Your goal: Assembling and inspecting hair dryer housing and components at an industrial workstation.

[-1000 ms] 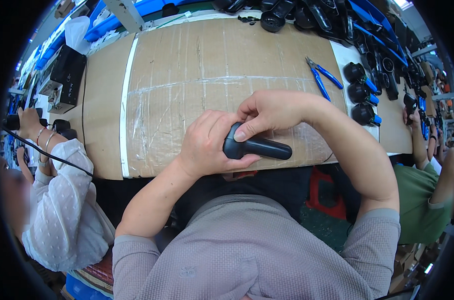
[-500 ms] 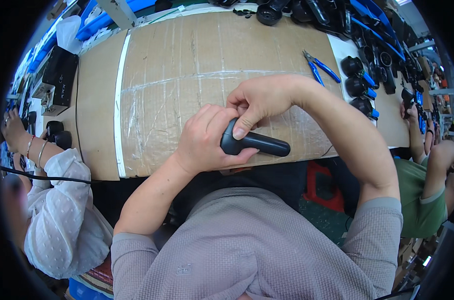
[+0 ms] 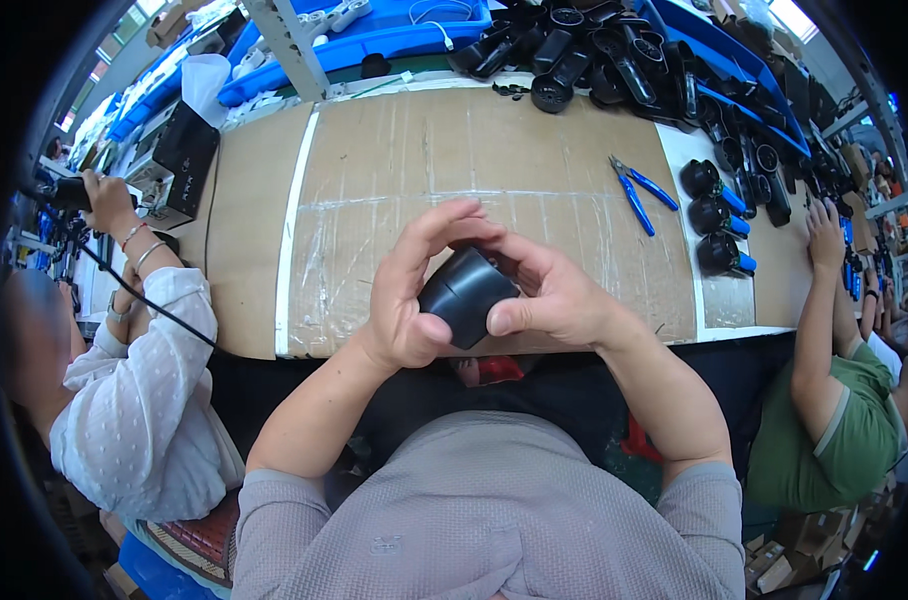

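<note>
Workpiece: black rounded part (image 3: 466, 298), held between both hands above the near edge of the tabletop (image 3: 394, 160); a fine seam line crosses its visible face.
Left hand (image 3: 399, 295): fingers curved around the far left side of the part, thumb against its near side; grasping.
Right hand (image 3: 559, 300): thumb on the near right side of the part, fingers bent behind it; grasping.
Markings: pale lettering on the black box (image 3: 186, 165) at left; small tonal emblem on the grey shirt (image 3: 454, 500), too faint to read.
Hidden portions: far end and underside of the part, covered by the hands; several right fingertips, behind the part.
Blue tray (image 3: 399, 42): pale grey and white parts inside; white cable (image 3: 440, 33) over its front wall.
Blue bin (image 3: 709, 38): black parts (image 3: 559, 60) heaped within and beside it; the boundary is hard to make out.
Right side: blue-handled cutters (image 3: 632, 195), jaws apart; near them, three black round pieces (image 3: 714, 213) with blue ends, in a row.
Neighbours: white-sleeved co-worker (image 3: 139, 400) at left, green-shirted co-worker (image 3: 824, 440) at right; both partly lost in the dark rim.
</note>
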### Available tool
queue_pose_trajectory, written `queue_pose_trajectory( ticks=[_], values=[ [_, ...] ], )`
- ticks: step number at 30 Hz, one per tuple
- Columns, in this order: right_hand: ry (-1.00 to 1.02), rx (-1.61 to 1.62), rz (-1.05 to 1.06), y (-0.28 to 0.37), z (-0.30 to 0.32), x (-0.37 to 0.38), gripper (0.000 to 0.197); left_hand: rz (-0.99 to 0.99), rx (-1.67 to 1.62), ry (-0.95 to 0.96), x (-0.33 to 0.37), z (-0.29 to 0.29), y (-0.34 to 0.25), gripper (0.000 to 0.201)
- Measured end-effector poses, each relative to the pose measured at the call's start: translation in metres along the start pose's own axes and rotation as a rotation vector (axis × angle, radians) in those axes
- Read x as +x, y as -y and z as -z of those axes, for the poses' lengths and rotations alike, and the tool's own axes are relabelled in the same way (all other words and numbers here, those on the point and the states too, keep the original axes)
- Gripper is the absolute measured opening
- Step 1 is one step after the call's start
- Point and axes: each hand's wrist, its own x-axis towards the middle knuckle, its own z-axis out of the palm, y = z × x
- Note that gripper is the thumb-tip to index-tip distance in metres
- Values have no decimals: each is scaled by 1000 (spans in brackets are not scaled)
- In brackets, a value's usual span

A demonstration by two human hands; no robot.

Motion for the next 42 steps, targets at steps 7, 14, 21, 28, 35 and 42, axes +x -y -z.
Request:
queue_pose_trajectory(
  ticks=[7,14,21,28,35,42],
  values=[
    [75,-199,23,22,1,-17,57,-74,244,256,6,5,-21,85],
    [38,-274,-412,71,1,-35,47,-273,347,399,10,-9,-26,80],
    [63,-228,-313,61,2,-50,27,-297,349,487,11,-24,-39,60],
    [34,-237,-327,61,-12,-51,28,-262,418,507,8,-17,-46,38],
    [-306,-587,422,-27,-20,-43,44,31,131,176,-9,10,-13,59],
    [-588,-983,452,-70,-10,-57,45,542,-256,-165,-16,-3,10,63]
  ],
)
